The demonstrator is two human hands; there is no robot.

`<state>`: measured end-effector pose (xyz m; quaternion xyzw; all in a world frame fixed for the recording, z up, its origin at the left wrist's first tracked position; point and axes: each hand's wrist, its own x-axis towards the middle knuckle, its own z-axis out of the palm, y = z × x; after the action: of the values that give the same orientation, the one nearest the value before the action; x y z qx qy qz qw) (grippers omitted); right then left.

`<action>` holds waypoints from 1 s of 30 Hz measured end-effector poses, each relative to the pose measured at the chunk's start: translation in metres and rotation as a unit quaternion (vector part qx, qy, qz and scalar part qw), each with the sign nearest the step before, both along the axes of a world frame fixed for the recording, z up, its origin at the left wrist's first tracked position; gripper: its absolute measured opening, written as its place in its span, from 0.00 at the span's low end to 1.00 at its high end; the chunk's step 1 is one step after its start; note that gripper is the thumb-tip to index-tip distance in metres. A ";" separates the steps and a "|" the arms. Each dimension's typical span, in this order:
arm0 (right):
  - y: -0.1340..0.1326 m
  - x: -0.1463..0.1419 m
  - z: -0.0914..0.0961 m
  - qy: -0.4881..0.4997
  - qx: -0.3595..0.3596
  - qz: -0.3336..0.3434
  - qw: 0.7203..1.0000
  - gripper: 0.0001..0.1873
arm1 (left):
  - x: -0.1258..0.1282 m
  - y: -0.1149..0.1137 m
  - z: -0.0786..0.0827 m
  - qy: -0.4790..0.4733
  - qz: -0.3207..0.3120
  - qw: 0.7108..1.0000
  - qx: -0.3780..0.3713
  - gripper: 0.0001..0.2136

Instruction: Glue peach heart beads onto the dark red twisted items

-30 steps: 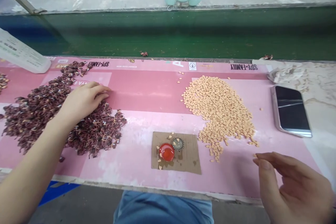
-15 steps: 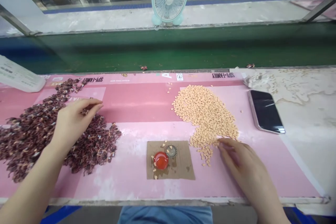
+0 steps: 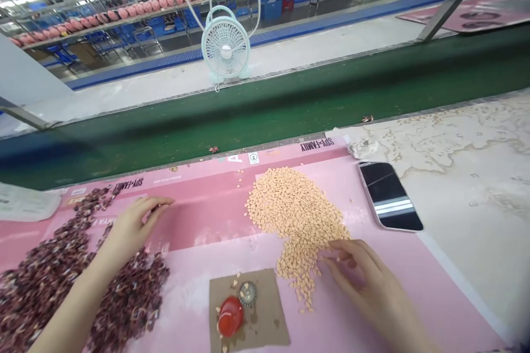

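My left hand [image 3: 138, 223] is raised over the right edge of a heap of small dark red-brown pieces [image 3: 53, 270] with pale bits among them. Its thumb and forefinger are pinched together; anything between them is too small to make out. At the lower right edge of a pile of small beige, heart-like pieces [image 3: 296, 207], my right hand [image 3: 368, 284] has its thumb and forefinger slightly apart. Between the hands lies a cardboard square [image 3: 265, 309] bearing a red rounded cap-like object [image 3: 231, 315], a crimped metal bottle cap [image 3: 247, 293] and a few beige pieces.
A phone [image 3: 390, 196] lies right of the beige pile, near crumpled white material [image 3: 364, 148]. At the far left a translucent bottle [image 3: 27, 204] rests on its side. Beyond the pink sheet runs a green belt [image 3: 269, 113], with a small fan [image 3: 226, 49] on the ledge behind.
The view has tipped up and turned, showing shelves behind the fan. My left hand has shifted off the dark heap toward the right. My right thumb and forefinger have parted a little beside the beige pile.
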<state>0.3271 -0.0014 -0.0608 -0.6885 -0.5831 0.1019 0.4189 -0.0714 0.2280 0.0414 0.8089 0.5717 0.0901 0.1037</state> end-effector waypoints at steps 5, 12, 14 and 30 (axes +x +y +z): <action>-0.002 -0.002 0.007 0.189 0.042 -0.020 0.981 0.10 | 0.043 0.050 -0.009 0.045 -0.001 0.999 -0.002 0.22; 0.009 0.000 0.019 0.533 0.051 -0.047 0.843 0.17 | 0.142 0.154 -0.034 0.094 -0.026 0.995 0.014 0.19; 0.010 0.000 0.020 0.540 0.050 -0.067 0.838 0.16 | 0.161 0.166 -0.038 0.100 -0.041 0.994 0.017 0.19; 0.001 0.002 0.030 0.478 0.072 -0.128 0.866 0.24 | 0.133 0.089 0.010 0.021 -0.024 0.996 0.087 0.21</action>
<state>0.3295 -0.0007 -0.0308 -0.5922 -0.2239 0.3220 0.7039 0.0613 0.3171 0.0514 0.8303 0.5438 0.1199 0.0225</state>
